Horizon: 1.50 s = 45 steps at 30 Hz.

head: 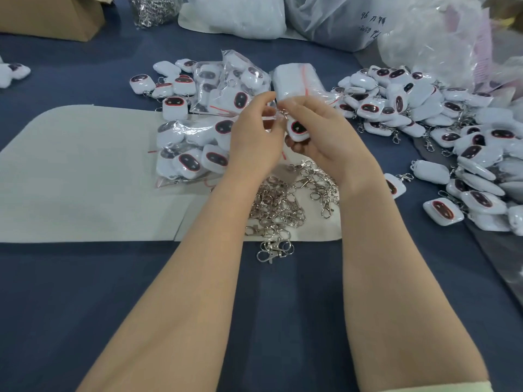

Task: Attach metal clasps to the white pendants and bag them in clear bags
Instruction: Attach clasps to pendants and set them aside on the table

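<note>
My right hand point(319, 134) holds a white pendant point(297, 130) with a dark red-rimmed oval face. A metal clasp point(283, 114) sits at the pendant's top. My left hand point(254, 137) pinches at that clasp, fingertips meeting those of the right hand. Just below the hands lies a loose pile of metal clasps point(285, 205). A stack of clear bags point(297, 83) with red seal lines lies just beyond the hands. Bagged pendants point(192, 154) lie to the left, and a big heap of loose pendants point(452, 131) fills the right.
A pale cloth mat point(85, 176) covers the dark blue table point(283, 306) at the left. At the back stand a cardboard box point(51, 15), a bag of metal clasps point(152, 9) and large white plastic sacks point(339, 18). One pendant point(11, 73) lies at the far left edge.
</note>
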Motion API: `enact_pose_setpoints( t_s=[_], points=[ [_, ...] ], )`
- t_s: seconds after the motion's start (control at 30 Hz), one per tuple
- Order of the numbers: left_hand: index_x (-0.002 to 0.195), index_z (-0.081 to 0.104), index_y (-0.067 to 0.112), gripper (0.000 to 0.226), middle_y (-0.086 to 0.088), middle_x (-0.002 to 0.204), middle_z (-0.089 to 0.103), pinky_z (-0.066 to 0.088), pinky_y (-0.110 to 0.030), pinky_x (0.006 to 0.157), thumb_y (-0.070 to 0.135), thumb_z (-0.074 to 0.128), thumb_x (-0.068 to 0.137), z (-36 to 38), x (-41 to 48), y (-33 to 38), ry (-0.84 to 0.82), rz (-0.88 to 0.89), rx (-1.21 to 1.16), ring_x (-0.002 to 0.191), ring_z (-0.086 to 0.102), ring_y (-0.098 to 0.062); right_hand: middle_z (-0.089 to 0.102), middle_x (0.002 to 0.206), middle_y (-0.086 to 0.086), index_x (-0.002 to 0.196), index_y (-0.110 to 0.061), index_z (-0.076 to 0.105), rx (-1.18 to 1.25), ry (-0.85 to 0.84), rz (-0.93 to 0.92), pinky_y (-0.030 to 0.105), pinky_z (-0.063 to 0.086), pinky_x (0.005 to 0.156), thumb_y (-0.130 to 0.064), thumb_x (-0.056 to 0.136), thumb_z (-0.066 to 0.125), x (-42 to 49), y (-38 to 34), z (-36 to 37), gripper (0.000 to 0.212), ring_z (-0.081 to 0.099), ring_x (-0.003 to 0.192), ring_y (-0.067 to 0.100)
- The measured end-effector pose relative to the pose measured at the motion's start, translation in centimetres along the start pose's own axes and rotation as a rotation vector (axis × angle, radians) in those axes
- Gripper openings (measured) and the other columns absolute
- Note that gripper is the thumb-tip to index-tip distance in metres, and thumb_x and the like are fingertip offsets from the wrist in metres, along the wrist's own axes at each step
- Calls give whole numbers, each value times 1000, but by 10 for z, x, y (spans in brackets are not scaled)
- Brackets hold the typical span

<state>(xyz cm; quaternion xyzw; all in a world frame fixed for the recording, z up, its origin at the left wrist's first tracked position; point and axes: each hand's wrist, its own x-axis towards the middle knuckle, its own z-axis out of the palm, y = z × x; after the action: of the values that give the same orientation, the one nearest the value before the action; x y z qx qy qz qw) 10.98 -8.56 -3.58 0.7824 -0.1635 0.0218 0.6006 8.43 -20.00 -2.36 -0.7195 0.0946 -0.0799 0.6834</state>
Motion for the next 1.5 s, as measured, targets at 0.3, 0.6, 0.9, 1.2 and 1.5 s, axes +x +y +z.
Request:
enact_pose_setpoints(
  t_s=[0.3,0.6,0.9,1.2,1.5],
  points=[
    [123,57,21,27,14,103,54,42,-7,72,27,46,99,-2,3,1,152,-81,-173,91,54,5,63,72,-4,101,-18,59,21,-8,-53,19,46,60,-4,88,66,1,-2,-6,20,54,53,7],
    [100,53,25,16,6,89,58,52,-26,81,16,62,90,-4,2,2,100,-77,-201,86,61,-12,63,60,-9,88,-11,62,180,81,-83,17,46,60,0,91,59,4,1,6,12,57,57,3],
    [81,42,29,27,-1,84,63,43,-17,61,20,66,88,3,1,-2,105,-88,-222,70,59,-12,58,103,30,92,-6,57,337,117,-69,43,46,78,-5,96,55,0,3,36,4,55,90,33],
    [81,42,27,25,0,82,62,44,-17,61,20,64,88,5,1,-6,132,-103,-235,68,59,-11,63,94,18,92,-8,59,275,109,-94,37,47,74,-9,99,50,0,6,37,11,57,85,29],
    [83,44,28,22,2,81,64,47,-20,63,22,65,88,4,1,-4,123,-147,-252,68,62,-9,69,96,5,107,-8,61,270,46,-100,24,47,64,-13,102,44,1,9,28,18,63,75,15]
  ],
)
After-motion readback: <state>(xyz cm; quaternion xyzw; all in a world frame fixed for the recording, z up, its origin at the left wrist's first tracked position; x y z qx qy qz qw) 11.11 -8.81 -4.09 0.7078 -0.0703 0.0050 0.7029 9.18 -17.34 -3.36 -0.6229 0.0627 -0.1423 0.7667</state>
